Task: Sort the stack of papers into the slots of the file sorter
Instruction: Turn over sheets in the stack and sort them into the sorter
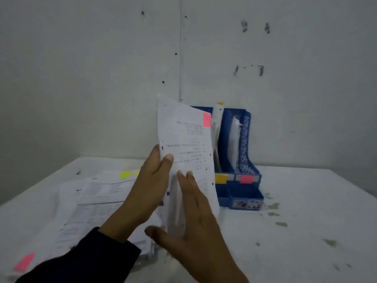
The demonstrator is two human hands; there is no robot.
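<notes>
Before file sorter point(238, 160): left hand point(151, 184) pinches paper point(185, 144) upright; right hand point(189, 217) seemingly flat against it.

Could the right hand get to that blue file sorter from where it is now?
Probably yes. The right hand is just in front of the sorter with only the held paper between them, but it is busy steadying that paper along with the left hand.

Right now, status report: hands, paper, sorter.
Left hand grips sheet, thumb on front. Right hand flat against its lower part. Pink tab on its top corner. Blue sorter behind, papers already in slots. Nothing blocking.
</notes>
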